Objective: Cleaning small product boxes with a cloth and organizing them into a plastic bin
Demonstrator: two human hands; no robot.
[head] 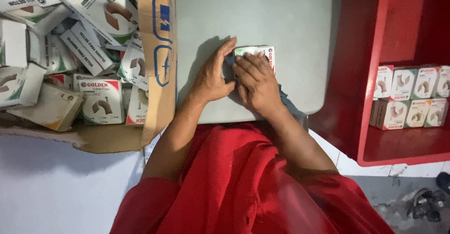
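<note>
Both hands on one small white carton [262, 53], lying flat on the grey tabletop [262, 9] near its front edge. Carton sits under and just beyond the fingertips, i.e. forward of the palms, slightly right of centre. Only its far-right end shows past the fingers, so long axis is hard to call; looks roughly left-right across the view, not sure

right hand [255, 81]: palm down, fingers flat and together, pressing on top of the carton, covers most of it. left hand [213, 74]: edge-on at the carton's left end, fingers curled against that end, thumb tucked toward the right hand. Something dark between the two hands at that end, maybe a flap or contents, can't tell. Neither hand is lifting the carton; it's pinned to the tabletop. Right hand is the one over it, left only touches the end

Counts:
- 1 carton in hand
- open cardboard box [159, 51] left of the tabletop, just beside the left forearm, heaped with same-type white cartons, loose and jumbled; a dozen-plus visible, exact count not possible, pile runs off frame
- red shelf [398, 145] at right, well apart from the hands: 7 cartons stood upright, 4 on the upper row, 3 on the lower, rows touching

Also: person in red clothing, a sandal on the floor bottom right
</note>
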